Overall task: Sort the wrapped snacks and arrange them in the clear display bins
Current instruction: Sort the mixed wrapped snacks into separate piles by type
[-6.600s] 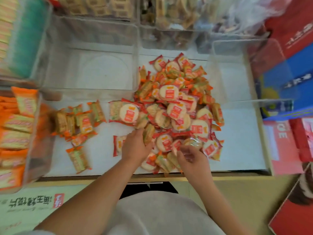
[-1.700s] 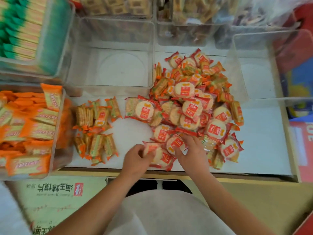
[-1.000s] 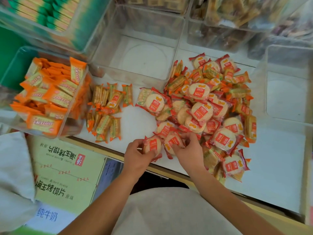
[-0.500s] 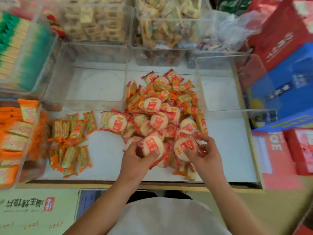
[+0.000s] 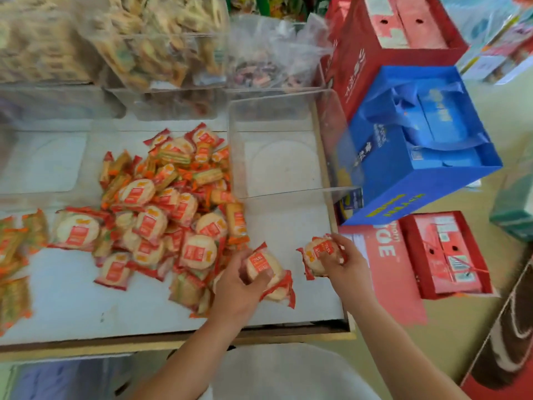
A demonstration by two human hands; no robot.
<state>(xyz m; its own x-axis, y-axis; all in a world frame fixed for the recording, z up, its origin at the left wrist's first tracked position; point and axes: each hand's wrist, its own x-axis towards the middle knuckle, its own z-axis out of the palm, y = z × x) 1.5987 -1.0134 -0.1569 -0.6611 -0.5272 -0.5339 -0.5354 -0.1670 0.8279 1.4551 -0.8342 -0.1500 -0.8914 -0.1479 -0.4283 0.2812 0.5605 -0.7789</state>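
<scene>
Head view looks down on a white desk (image 5: 72, 301) with a big mixed pile of wrapped snacks (image 5: 173, 209) in its middle. The left hand (image 5: 236, 290) holds a few round pale rice crackers in red-edged clear wrappers (image 5: 264, 268), with the fingers curled around them, near the front edge of the desk. The right hand (image 5: 344, 262) grips a round cracker of the same kind (image 5: 317, 255), close to the front right corner. Both hands are near the empty clear plastic bin (image 5: 282, 168) that stands at the right edge of the desk; nothing lies inside it yet. A second clear bin (image 5: 43, 163) at the back left also looks empty, though this part is blurred. At the left edge a small group of long orange-wrapped biscuits (image 5: 14, 255) lies apart from the pile. I judge that the task is at an early stage. Some long biscuits are separated and the round crackers are only being gathered. Most of the pile, where both kinds are mixed, is left to sort and to put in the bins.
</scene>
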